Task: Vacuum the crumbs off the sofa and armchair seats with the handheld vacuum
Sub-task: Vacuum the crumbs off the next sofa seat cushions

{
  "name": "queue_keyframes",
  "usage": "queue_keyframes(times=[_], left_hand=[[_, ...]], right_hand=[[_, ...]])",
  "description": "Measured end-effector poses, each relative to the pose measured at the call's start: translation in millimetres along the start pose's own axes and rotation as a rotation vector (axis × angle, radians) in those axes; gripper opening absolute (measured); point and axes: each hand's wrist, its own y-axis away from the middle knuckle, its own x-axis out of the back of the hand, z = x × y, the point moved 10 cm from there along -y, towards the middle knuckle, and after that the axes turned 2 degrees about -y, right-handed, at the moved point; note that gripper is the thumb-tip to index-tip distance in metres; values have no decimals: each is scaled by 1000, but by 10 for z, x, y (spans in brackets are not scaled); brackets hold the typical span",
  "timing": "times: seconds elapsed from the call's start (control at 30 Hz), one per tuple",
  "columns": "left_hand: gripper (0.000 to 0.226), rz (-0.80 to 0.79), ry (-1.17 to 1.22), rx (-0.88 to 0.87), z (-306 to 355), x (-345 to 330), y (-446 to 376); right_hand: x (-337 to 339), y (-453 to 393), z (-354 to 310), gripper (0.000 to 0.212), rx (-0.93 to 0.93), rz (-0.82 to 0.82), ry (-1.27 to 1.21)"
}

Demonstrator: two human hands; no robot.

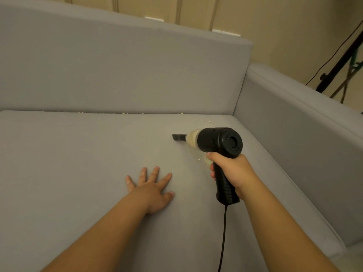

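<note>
My right hand (232,171) grips the handle of a black pistol-shaped handheld vacuum (218,142). Its clear cup holds pale crumbs, and its narrow black nozzle (179,137) points left, touching the grey sofa seat (78,163). My left hand (152,188) lies flat on the seat with fingers spread, to the left of the vacuum. Pale crumbs (125,113) line the seam between seat and backrest. A few more crumbs (209,121) lie near the right corner, and a small patch of crumbs (205,160) sits just beside my right fingers.
The grey backrest (117,65) rises behind the seat and the grey armrest (304,124) closes it on the right. A black cord (224,236) hangs from the vacuum handle toward me. A dark stand with cables (337,65) stands beyond the armrest by a beige wall.
</note>
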Motion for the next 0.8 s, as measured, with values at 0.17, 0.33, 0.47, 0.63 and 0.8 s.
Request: queue_keyframes(times=[0.17,0.33,0.47,0.63,0.8], left_hand=[[70,13,14,-7,-9,11,5],[70,47,-8,-20,-33,-1,10],[70,64,-2,-18,-41,-13,-12],[68,53,-2,-20,-53,-16,-28],[67,48,-12,-9,-56,-12,-43]], right_hand=[[161,372,314,23,-62,158,-102],[177,343,297,21,-58,171,-172],[92,111,231,23,-45,125,-190],[101,-5,349,27,-94,93,-210],[123,50,340,26,-74,42,-118]])
